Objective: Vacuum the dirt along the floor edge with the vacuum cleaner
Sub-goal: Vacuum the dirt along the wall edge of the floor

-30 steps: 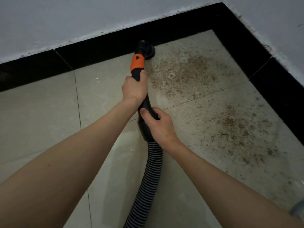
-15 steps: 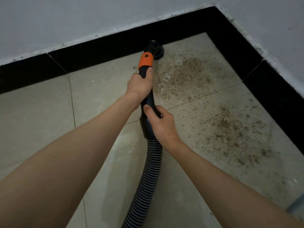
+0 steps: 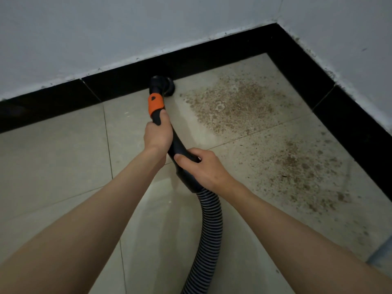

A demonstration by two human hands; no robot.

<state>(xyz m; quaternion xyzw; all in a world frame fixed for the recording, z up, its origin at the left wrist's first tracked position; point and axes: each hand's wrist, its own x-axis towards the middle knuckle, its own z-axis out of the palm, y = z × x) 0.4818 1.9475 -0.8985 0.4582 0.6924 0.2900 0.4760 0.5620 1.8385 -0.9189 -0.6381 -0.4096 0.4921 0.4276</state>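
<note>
The vacuum's black wand with an orange collar [image 3: 156, 104] ends in a round black brush nozzle [image 3: 167, 85] that sits on the tile against the black skirting. My left hand [image 3: 158, 133] grips the wand just below the collar. My right hand [image 3: 200, 164] grips the lower handle where the ribbed grey hose [image 3: 209, 230] starts. Brown dirt [image 3: 231, 102] lies to the right of the nozzle, and a second patch of dirt [image 3: 301, 166] spreads along the right wall.
Black skirting [image 3: 212, 58] runs along the far wall and down the right wall [image 3: 350, 124], meeting in a corner at the upper right. Beige floor tiles [image 3: 53, 155] stretch to the left. A grey object [image 3: 381, 253] shows at the right edge.
The view has shifted, so the corner now sits further right and lower. The nozzle stays at the skirting, left of the dirt. Both hands keep their grip.
</note>
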